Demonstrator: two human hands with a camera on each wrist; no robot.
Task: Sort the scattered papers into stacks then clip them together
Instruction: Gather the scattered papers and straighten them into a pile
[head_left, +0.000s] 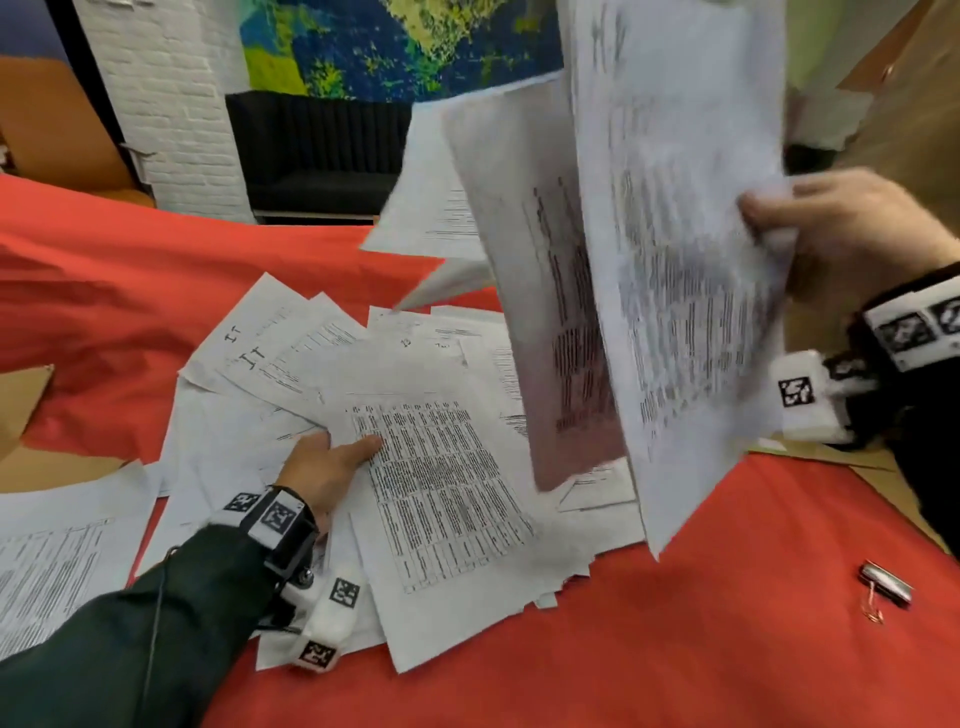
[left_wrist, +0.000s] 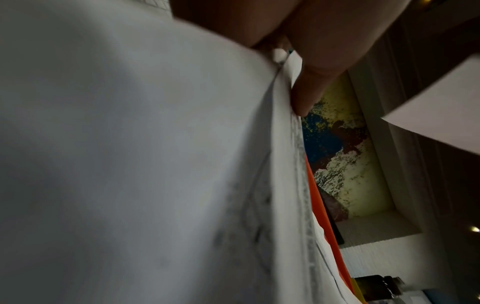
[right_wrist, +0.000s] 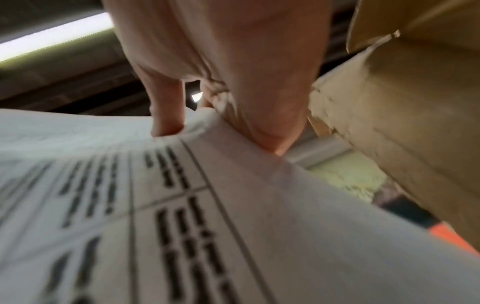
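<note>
R hand (head_left: 841, 228) pinches several printed sheets (head_left: 680, 270) by the edge, lifted above the paper pile (head_left: 441, 478) on red cloth (head_left: 675, 649). L hand (head_left: 327, 467) lies on the pile, fingers straight, gripping nothing. Binder clip (head_left: 885, 584) sits right of pile, well apart.

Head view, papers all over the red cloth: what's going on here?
A person is partway through sorting loose printed sheets. The right hand grips a few raised sheets by one edge, above the table. The left hand rests on the scattered pile on the red cloth, fingers stretched across a dense printed page. A binder clip lies unused on the cloth at the right. Nothing looks clipped yet.
</note>
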